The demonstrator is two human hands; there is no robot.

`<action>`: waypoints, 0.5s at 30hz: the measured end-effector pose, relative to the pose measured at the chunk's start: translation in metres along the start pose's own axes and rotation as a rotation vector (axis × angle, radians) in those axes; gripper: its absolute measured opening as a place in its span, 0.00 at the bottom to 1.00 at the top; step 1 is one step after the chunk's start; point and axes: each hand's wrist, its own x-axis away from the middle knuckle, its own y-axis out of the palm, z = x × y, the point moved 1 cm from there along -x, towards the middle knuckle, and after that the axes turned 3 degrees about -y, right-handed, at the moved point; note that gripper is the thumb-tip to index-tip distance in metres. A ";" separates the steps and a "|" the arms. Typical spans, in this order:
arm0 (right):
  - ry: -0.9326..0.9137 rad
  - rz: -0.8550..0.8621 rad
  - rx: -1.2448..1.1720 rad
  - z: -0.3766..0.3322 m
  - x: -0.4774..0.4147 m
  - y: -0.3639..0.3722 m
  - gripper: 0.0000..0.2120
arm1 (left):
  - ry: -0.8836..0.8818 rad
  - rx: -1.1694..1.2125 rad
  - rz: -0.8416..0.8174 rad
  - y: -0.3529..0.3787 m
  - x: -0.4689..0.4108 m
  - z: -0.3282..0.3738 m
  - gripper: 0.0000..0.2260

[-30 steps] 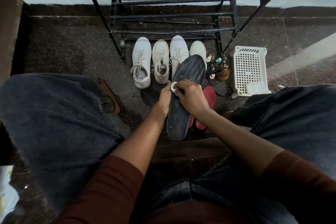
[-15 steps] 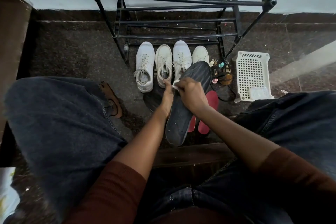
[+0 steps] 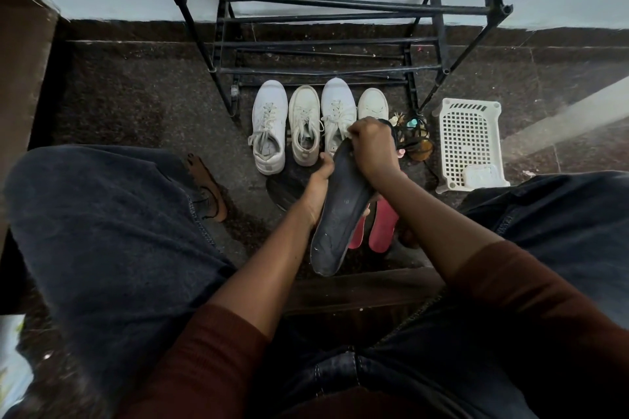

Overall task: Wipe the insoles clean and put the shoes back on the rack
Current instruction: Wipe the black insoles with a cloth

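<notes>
Black metal rack (image 3: 340, 3) is standing against the pale wall, with four white shoes (image 3: 304, 126) sitting in a row on the dark stone floor (image 3: 136, 105) just in front of it. Open floor is lying left of the row, bounded by a brown sandal (image 3: 207, 187) and the wearer's left knee. To the right, a white basket (image 3: 469, 143) and a tangle of small items are crowding the edge.

I am reading the left hand (image 3: 318, 182) as gripping the dark insole (image 3: 340, 214) at mid-length, with the thumb curling over its left edge and a fingertip showing beneath its right edge. The right hand (image 3: 372, 146) is bearing on the insole's far end with its fingers curled tight together, pinching what looks like a white wipe (image 3: 348, 137), mostly hidden.

The insole is hanging above the floor between the knees. Its long axis is running from the heel near the body to the toe, which is pointing toward the rack and slightly right. Two red insoles (image 3: 384, 228) are lying beneath it.
</notes>
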 end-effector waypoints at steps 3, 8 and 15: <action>0.001 0.024 -0.053 -0.001 0.006 -0.002 0.10 | 0.023 0.017 0.041 0.001 -0.001 0.001 0.18; -0.158 -0.037 -0.157 -0.021 0.049 0.007 0.09 | 0.055 -0.134 0.095 -0.013 -0.006 0.001 0.27; -0.120 0.012 -0.122 -0.010 0.042 0.005 0.09 | -0.024 0.141 -0.068 -0.005 -0.005 -0.004 0.27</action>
